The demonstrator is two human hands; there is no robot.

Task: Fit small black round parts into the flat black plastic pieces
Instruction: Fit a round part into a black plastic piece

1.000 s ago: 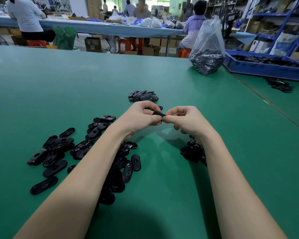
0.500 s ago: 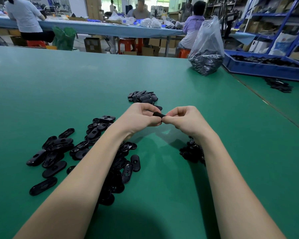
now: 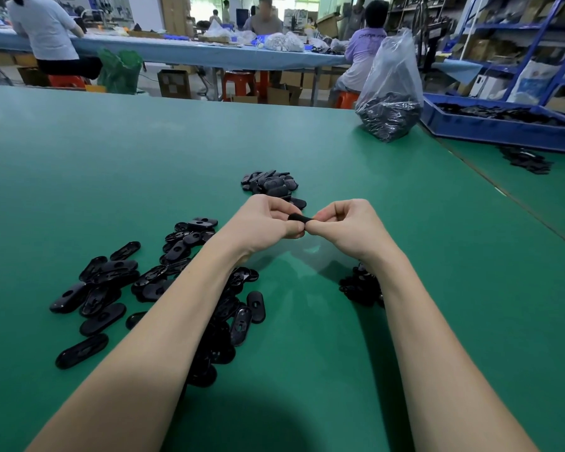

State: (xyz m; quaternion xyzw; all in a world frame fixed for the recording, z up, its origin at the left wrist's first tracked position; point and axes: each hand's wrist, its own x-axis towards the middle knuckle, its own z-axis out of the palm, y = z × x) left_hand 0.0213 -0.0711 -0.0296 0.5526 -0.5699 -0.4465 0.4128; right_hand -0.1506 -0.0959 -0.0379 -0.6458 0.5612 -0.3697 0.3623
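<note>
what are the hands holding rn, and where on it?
One flat black plastic piece, pinched at its opposite ends by the left hand and right hand.

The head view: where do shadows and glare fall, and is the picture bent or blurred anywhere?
Head view: soft shadows lie on the green table under both forearms and hands, with a darker patch at the bottom edge; the clear plastic bag shows glare; the wide lens bows the table's far edge; the black piece pinched between left hand and right hand stays sharp.
</note>
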